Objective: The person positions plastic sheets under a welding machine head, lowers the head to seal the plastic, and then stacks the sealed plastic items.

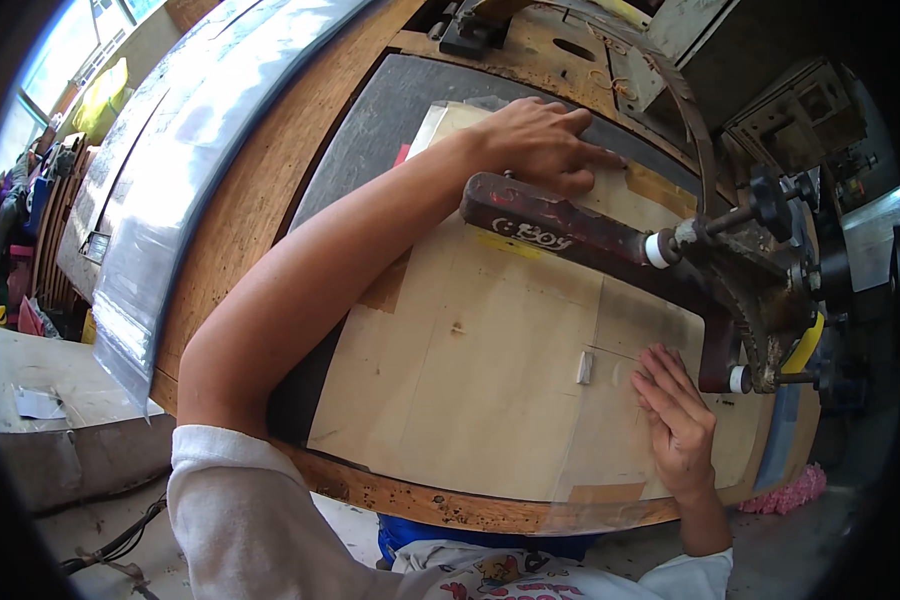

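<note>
A pale flat board or template lies on the dark grey inset of a wooden table, with strips of brown tape near its edges. My left hand reaches across its far side, palm down. Its index finger points out toward a brown tape strip, and no object shows in the hand. My right hand rests flat on the near right part, fingers stretched out together, beside a clear plastic sheet. A small whitish piece lies left of its fingertips. Between my hands a dark red machine arm extends over the board.
Black knobs and metal brackets carry the arm at the right. Beyond the wooden table edge, a surface covered in clear plastic stands at the left. A pink fluffy bundle lies at the lower right.
</note>
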{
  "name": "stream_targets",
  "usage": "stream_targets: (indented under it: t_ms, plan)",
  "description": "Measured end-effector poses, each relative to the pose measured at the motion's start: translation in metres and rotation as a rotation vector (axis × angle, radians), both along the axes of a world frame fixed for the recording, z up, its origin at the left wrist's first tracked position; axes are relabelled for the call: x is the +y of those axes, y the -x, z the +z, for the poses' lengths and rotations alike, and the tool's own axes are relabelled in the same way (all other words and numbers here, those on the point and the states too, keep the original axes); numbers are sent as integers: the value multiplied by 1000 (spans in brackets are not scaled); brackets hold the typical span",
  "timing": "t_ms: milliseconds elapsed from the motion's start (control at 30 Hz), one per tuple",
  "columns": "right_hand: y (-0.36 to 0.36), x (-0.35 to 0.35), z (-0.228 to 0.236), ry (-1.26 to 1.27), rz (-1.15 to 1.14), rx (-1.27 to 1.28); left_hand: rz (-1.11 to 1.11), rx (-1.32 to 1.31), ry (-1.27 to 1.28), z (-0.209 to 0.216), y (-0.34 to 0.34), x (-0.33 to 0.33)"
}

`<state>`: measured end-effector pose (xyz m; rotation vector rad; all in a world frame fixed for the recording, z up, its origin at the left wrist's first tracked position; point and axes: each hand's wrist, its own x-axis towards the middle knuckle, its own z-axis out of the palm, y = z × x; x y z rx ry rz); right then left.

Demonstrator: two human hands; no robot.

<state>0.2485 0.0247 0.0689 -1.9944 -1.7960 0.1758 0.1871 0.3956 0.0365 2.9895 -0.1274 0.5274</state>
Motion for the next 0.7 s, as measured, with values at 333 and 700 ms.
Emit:
stream_targets:
  t_ms: [333,700]
  plan:
    - [1,2,-1,-22,-40,-13,-146,-32,85,6,5,8]
    - [-6,-4,7,182,67,-36,-41,52,80,14,8,-3]
